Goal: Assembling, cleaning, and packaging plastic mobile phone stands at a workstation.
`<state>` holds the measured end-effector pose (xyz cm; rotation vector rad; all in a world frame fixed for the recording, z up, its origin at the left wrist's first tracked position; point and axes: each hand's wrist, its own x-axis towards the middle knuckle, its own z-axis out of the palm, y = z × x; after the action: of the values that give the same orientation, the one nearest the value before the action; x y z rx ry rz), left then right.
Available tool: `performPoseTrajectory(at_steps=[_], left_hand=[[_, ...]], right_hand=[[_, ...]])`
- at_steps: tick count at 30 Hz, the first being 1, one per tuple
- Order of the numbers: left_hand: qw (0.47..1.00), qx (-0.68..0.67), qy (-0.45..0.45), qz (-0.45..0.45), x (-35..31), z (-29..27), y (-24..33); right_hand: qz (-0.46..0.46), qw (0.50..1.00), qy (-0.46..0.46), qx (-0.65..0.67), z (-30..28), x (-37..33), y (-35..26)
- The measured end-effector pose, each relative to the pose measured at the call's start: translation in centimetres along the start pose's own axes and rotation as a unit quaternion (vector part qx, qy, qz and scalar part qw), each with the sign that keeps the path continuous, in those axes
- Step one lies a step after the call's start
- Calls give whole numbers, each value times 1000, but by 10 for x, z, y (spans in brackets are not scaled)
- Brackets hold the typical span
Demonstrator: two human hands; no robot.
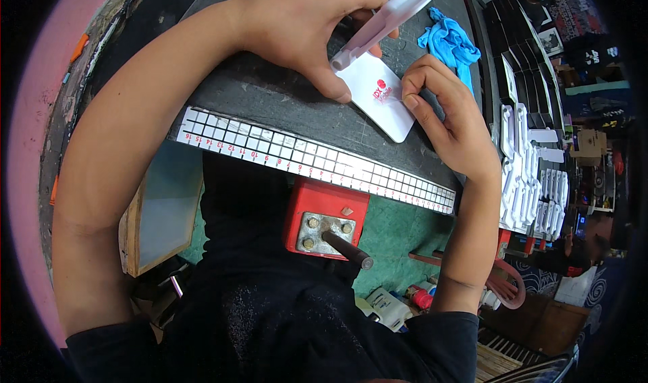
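On the left, the person's left hand (293,32) curls around the hinged end of a white hinged stand (370,79), fingers grasping it behind the raised flap (391,25) and thumb along the plate's near edge. The stand is held over a dark, scuffed surface (236,89), beyond the gridded ruler strip (270,150) on its near side. It looks smooth and glossy; the flap tilts up and away from the flat, round-cornered plate, which bears a small red print (382,89). At the plate's right edge, the right hand (449,113) has thumb and forefinger pinched together; whether they grip the edge or something thin, I cannot tell. I'd judge this to be a touch-up or check of the printed face, and the next move calls for a steady left grasp and light right fingertips, kept off the print. Beyond lies a crumpled blue cloth (451,38); farther right, many white pieces (516,170) sit in rows.
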<state>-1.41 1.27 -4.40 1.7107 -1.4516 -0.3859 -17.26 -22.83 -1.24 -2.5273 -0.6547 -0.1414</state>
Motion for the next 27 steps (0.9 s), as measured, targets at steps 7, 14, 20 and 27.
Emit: performPoseTrajectory(at_steps=[7, 14, 20, 27], left_hand=[[999, 35, 3, 14, -1, -1, -2], [1000, 15, 1, 10, 0, -1, -2], [1000, 9, -4, 5, 0, -1, -2], [1000, 16, -2, 9, 0, -2, -2]], right_hand=[[3, 1000, -1, 0, -1, -1, -1], [-1, 1000, -1, 3, -2, -1, -1], [3, 1000, -1, 7, -2, -2, 0], [8, 1000, 9, 11, -6, -7, 5]])
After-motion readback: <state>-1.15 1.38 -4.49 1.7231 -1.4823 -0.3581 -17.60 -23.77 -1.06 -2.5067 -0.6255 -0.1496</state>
